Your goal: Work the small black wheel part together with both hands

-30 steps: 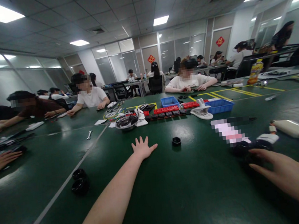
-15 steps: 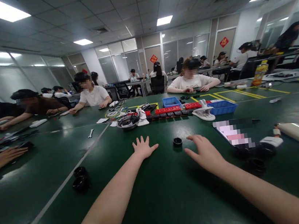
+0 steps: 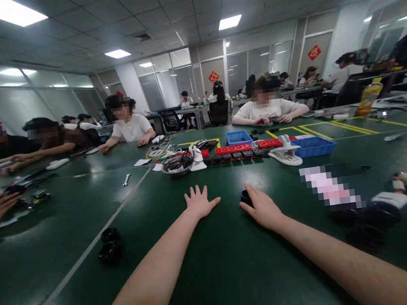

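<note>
Curling loosely, right hand (image 3: 262, 208) fingers touch the black ring (image 3: 245, 197).

We see a small black ring (image 3: 246, 197), round and low, lying flat on the dark green table (image 3: 222, 270) ahead of us. It is mostly hidden; only its left edge shows.

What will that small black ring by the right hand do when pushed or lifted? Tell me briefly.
The small black ring looks squat and rigid, lying flat on the green table, so it probably slides rather than tips. Being round, it might roll if set on edge. It seems light, since the right hand covers most of it. The left hand lies flat, apart from it.
</note>
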The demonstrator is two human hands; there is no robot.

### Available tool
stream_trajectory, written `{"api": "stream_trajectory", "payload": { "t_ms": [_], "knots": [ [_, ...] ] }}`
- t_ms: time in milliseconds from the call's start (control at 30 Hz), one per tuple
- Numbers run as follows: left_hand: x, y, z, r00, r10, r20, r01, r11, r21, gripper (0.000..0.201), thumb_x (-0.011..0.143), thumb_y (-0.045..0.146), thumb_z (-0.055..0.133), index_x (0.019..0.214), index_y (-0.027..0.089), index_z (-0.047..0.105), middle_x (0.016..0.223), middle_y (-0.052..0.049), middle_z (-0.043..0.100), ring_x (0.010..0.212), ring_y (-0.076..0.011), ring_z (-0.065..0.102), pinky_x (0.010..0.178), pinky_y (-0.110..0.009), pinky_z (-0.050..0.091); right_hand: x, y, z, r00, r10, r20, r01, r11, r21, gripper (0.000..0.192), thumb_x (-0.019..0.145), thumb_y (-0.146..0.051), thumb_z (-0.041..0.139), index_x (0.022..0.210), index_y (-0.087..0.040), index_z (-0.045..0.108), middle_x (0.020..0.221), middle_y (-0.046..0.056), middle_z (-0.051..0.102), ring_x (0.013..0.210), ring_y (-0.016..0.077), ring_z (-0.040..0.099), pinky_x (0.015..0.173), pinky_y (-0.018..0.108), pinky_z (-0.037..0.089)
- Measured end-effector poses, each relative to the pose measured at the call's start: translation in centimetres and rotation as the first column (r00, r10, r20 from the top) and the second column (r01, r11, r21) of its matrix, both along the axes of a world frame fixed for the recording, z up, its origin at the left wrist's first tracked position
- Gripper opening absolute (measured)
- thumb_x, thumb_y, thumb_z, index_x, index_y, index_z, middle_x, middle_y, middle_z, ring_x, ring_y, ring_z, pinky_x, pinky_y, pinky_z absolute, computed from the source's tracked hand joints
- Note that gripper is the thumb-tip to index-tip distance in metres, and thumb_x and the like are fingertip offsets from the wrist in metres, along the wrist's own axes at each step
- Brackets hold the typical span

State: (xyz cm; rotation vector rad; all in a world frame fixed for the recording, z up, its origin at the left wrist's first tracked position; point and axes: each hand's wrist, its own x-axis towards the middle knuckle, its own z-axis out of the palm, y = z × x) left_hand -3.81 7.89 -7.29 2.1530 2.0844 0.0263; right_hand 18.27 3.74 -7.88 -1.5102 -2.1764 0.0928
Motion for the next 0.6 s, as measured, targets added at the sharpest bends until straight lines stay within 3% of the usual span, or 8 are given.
{"api": "stream_trajectory", "payload": {
  "t_ms": [200,367,467,600],
  "knots": [
    [-0.2,-0.1,-0.1,1.0,-0.012,-0.004,0.013,1.0,0.008,0.092,0.064,0.081,0.014,0.136,0.023,0.017,0.143,-0.013,0.011,0.129,-0.0366,0.006,0.099,-0.058,0.013,-0.1,-0.3,0.6,1.0,-0.018,0.003,0.018,1.0,-0.025,0.041,0.08,-0.03,0.045,0.117,-0.012,0.046,0.114,0.013,0.053,0.106,0.0239,0.047,0.092,0.037,0.035],
    [-0.1,-0.3,0.1,1.0,-0.006,-0.009,0.006,1.0,0.01,0.092,0.064,0.08,0.013,0.135,0.022,0.017,0.142,-0.013,0.012,0.129,-0.0363,0.007,0.099,-0.057,0.013,0.1,-1.0,1.2,0.998,0.035,-0.045,-0.038,0.997,-0.068,0.035,0.075,-0.026,0.051,0.108,-0.014,0.052,0.107,0.009,0.057,0.101,0.0211,0.049,0.09,0.035,0.036],
    [0.0,-0.3,0.0,1.0,0.0,-0.018,0.001,1.0,0.019,0.091,0.065,0.079,0.014,0.136,0.022,0.018,0.142,-0.013,0.013,0.129,-0.0358,0.008,0.099,-0.057,0.013,-0.4,-2.6,2.0,0.99,0.128,-0.056,-0.132,0.988,-0.082,0.035,0.073,-0.025,0.054,0.106,-0.016,0.053,0.104,0.008,0.058,0.098,0.0198,0.05,0.089,0.034,0.037],
    [0.0,-0.4,-0.1,1.0,-0.004,-0.019,0.004,0.999,0.032,0.09,0.066,0.079,0.014,0.135,0.022,0.018,0.142,-0.013,0.013,0.129,-0.0355,0.009,0.1,-0.056,0.014,-1.4,-7.1,3.7,0.943,0.331,-0.037,-0.333,0.933,-0.132,0.036,0.07,-0.024,0.057,0.106,-0.018,0.054,0.101,0.006,0.059,0.095,0.0197,0.048,0.085,0.034,0.038]
  ]
}}
